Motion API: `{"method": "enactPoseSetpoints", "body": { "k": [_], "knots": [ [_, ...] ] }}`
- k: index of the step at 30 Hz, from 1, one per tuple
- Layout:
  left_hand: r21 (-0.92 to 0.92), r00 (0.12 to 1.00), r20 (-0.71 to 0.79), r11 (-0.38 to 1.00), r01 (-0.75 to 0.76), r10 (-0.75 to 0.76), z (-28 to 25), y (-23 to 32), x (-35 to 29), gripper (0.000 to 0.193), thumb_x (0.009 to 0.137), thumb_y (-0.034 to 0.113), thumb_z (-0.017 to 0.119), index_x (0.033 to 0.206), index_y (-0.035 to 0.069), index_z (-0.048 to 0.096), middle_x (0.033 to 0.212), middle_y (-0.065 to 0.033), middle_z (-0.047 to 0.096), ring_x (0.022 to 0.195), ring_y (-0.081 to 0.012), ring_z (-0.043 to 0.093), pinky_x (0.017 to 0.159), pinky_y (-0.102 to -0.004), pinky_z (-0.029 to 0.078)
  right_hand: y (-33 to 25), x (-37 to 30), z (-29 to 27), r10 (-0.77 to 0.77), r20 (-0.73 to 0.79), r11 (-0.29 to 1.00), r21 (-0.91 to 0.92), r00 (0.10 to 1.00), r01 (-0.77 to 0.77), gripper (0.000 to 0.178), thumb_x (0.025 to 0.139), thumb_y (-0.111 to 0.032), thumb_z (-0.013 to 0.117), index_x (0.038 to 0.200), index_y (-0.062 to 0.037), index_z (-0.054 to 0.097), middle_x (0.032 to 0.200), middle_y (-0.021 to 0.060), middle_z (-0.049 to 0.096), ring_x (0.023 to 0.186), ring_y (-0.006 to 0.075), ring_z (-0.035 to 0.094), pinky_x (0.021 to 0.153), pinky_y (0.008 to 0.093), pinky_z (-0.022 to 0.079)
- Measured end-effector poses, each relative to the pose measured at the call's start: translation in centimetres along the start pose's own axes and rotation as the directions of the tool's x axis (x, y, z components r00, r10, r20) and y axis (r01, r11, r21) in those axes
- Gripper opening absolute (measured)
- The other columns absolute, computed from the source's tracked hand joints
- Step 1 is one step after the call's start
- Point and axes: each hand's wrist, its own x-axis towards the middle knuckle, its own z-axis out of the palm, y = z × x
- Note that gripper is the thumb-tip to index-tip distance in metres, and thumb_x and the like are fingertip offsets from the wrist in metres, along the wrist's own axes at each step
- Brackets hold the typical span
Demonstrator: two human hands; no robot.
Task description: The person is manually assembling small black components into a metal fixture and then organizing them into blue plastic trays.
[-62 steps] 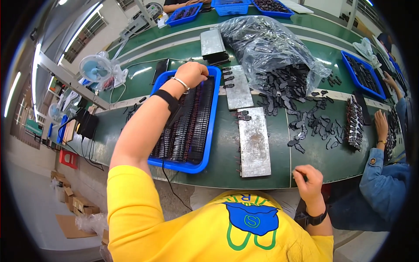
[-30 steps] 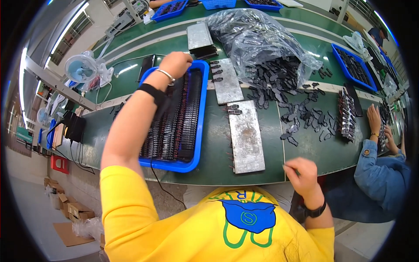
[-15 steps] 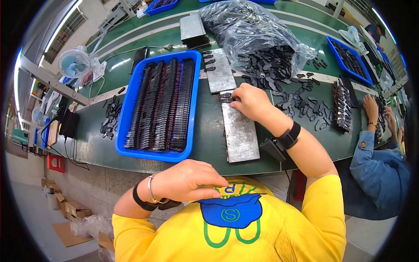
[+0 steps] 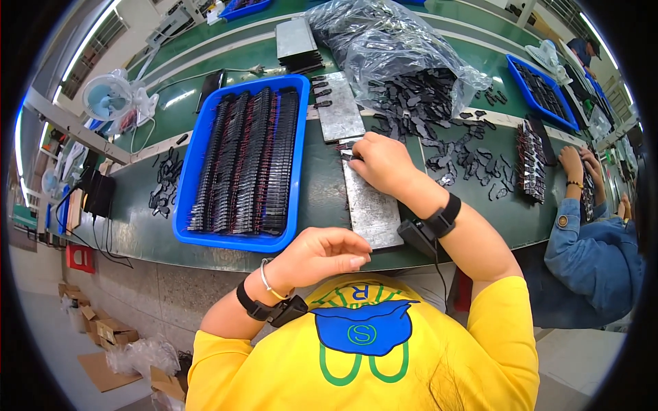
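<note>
My right hand [image 4: 385, 163] is at the far end of a long metal plate [image 4: 373, 216], its fingertips pinched at a small black part [image 4: 346, 153] on the plate's left edge. The fingers partly cover that part. Nothing is in my left hand [image 4: 321, 257], which hovers at the table's front edge with its fingers stretched out and thumb apart. A second metal plate [image 4: 341, 113] lies just beyond the first, with several black parts along its left edge. Left of the plates is a blue tray [image 4: 301, 137] packed with rows of black parts with reddish wires.
A clear plastic bag [image 4: 384, 41] spills loose black parts [image 4: 473, 161] over the right side of the green table. More loose parts [image 4: 164, 181] lie left of the tray. Stacked plates [image 4: 295, 41] stand behind. At the right, a co-worker's blue sleeve [image 4: 589, 253] reaches the table.
My left hand has moved right and its fingers have spread more. My right hand has shifted slightly left and stays at the plate's far end. The whole view has shifted a little.
</note>
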Motion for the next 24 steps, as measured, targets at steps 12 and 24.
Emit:
{"method": "enactPoseSetpoints", "body": {
  "k": [12, 24],
  "knots": [
    [-0.234, 0.937, -0.348, 0.964, -0.128, 0.040, 0.3, -0.9, 1.7, 0.021, 0.090, 0.005, 0.062, 0.110, -0.001, 0.062, 0.091, -0.0081, 0.067, 0.079, -0.0131, 0.064, 0.067, -0.0240, 0.054, -4.7, -8.8, -5.9, -0.223, -0.193, 0.913, 0.302, 0.955, 0.274, 0.025, 0.068, -0.006, 0.075, 0.089, -0.0035, 0.062, 0.086, 0.0112, 0.062, 0.075, 0.0291, 0.061, 0.062, 0.0359, 0.050],
    [-0.066, 0.938, -0.341, 0.993, -0.096, 0.068, 1.5, -1.7, 2.1, 0.014, 0.089, 0.004, 0.064, 0.102, -0.001, 0.066, 0.088, -0.0078, 0.067, 0.074, -0.0126, 0.065, 0.065, -0.0233, 0.054, -5.3, -11.6, -5.4, -0.176, -0.258, 0.920, 0.299, 0.950, 0.252, 0.029, 0.067, -0.001, 0.075, 0.094, 0.0000, 0.063, 0.082, 0.0125, 0.066, 0.070, 0.0283, 0.066, 0.062, 0.0350, 0.054]
  ]
}}
